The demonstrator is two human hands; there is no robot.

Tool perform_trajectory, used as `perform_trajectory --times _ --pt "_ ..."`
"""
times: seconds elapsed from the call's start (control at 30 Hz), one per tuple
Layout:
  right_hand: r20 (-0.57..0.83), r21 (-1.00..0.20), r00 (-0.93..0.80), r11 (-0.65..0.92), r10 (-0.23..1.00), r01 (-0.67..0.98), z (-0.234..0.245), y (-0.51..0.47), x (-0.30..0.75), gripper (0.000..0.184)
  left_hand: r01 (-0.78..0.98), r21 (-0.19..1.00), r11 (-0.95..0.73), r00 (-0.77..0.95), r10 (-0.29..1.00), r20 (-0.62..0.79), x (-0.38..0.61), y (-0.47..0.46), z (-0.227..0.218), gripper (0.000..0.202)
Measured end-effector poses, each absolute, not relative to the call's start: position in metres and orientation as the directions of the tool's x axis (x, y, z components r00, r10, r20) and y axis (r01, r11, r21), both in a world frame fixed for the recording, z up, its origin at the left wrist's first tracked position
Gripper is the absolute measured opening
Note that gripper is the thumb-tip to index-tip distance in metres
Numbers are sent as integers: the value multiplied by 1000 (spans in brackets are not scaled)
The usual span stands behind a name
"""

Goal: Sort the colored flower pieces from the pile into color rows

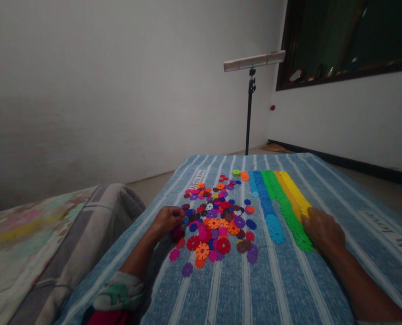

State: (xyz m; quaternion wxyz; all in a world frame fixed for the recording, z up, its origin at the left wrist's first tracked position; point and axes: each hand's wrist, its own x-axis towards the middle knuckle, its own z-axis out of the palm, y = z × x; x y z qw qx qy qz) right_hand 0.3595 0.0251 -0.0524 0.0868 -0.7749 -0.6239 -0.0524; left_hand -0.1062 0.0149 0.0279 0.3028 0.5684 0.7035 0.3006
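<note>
My left hand [167, 221] is at the left edge of a loose pile of notched plastic discs [214, 223] in orange, red, pink, purple, blue and brown. Its fingertips are pinched together; whatever is between them is hidden. My right hand [324, 231] rests with curled fingers over the near end of a yellow row of overlapping discs [294, 189], covering what the fingers touch. Beside that run an orange row [287, 189], a green row [285, 207] and a blue row [264, 192]. Light blue discs [275, 229] lie at the blue row's near end.
A blue striped cloth [235, 293] covers the surface under the discs. Lime green discs [236, 173] sit at the far end. To the left stands another cloth-covered surface [35, 243]. Behind is a black stand [249, 113] with a light bar [255, 61], near the wall.
</note>
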Motion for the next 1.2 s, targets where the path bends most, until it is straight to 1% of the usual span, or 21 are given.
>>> perform_trajectory --times 0.1,0.2,0.3,0.4,0.5,0.53,0.67,0.83,1.0,1.2 --pt "186 -81 224 -213 957 974 -50 24 358 30 603 790 116 -138 990 -41 -94 33 24 13" --pt "184 -86 234 -222 955 971 -49 23 357 31 572 816 78 -85 996 -36 -75 52 20 12" --pt "181 -79 231 -219 956 972 -47 24 356 30 548 836 -25 6 1000 26 -44 74 17 7" --pt "183 -72 222 -213 958 974 -46 24 355 28 544 831 -119 76 993 93 -3 97 14 3" --pt "187 -68 222 -213 957 975 -45 24 354 28 565 802 -195 92 981 173 39 121 9 4" --pt "190 -67 227 -218 955 974 -45 24 353 27 575 793 -199 94 980 177 51 129 6 6" --pt "195 -67 236 -227 952 972 -44 24 352 26 615 768 -177 66 983 174 89 156 -5 11" --pt "202 -70 237 -227 950 971 -42 24 350 24 677 730 -94 -2 992 130 108 175 -17 15" --pt "198 -78 260 -249 945 965 -40 24 349 22 709 705 -6 -52 997 62 109 183 -23 13" --pt "209 -73 255 -245 944 967 -41 23 349 21 709 704 43 -60 998 0 111 187 -22 10"
